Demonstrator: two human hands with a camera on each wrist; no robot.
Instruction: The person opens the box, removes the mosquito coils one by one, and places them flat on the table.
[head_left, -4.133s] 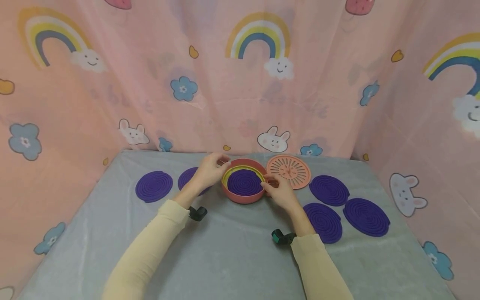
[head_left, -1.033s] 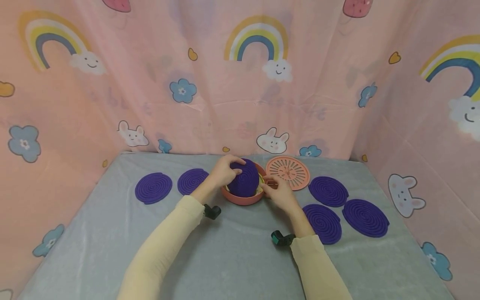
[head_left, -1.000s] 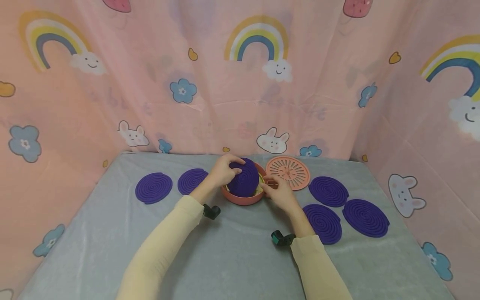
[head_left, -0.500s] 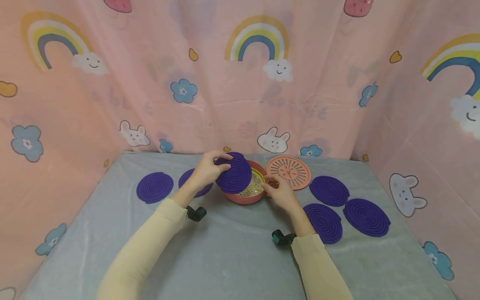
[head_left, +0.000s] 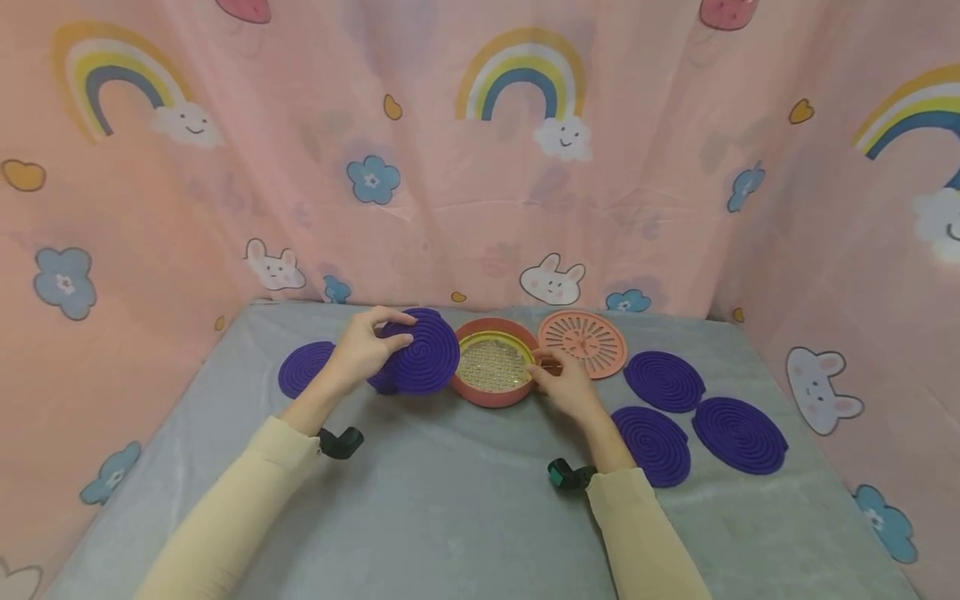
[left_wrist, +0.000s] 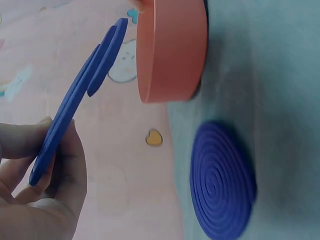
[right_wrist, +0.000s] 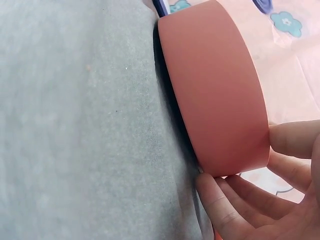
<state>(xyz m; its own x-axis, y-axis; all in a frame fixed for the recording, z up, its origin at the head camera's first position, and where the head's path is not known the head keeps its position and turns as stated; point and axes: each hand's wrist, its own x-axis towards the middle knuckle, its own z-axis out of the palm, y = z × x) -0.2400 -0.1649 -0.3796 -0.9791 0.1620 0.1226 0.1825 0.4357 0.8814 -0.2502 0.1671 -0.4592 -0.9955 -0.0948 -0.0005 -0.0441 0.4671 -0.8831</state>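
Observation:
My left hand pinches a purple mosquito coil near its upper left edge. The coil is tilted up, left of the round pink mosquito coil holder. In the left wrist view the coil shows edge-on, seemingly in more than one layer, between thumb and fingers. The holder stands on the cloth with its top off; a yellow ring and a metal mesh show inside. My right hand holds the holder's right side, thumb at the rim and fingers curled against the wall.
The slotted pink lid lies behind the right hand. Single coils lie at the far left and, partly hidden, beneath the held coil. Three more coils lie on the right. A patterned pink curtain hangs behind the table.
My left hand has lifted the coil out of the holder and carried it left, uncovering the mesh. My right hand keeps its place at the holder.

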